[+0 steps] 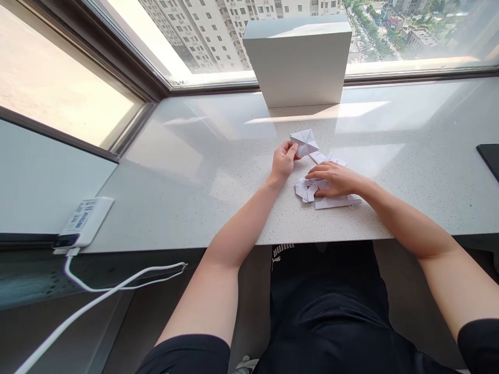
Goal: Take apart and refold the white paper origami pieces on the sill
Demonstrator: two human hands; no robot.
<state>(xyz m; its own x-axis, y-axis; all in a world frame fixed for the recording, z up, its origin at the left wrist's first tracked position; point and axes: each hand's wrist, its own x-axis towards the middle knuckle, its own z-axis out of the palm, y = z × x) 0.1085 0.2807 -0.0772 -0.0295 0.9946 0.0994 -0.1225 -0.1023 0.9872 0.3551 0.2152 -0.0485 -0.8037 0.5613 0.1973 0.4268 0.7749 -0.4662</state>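
Head view: left hand (283, 162) holds a creased white paper square (304, 143), fingers clamped on its edge, over the speckled stone bench (218, 208). Right hand (336, 179) lies on a loose heap of folded paper strips (307, 190), fingers together. Beyond stands a matte white box (298, 59) by the window glass (409, 31); far left, a white power bank (83, 222) trails a white cable (105, 275).

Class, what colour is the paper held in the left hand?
White paper with radiating creases, clearest in the head view.

Bright window (413, 31) daylight — soft glare on the stone countertop (202, 208), edges bowed
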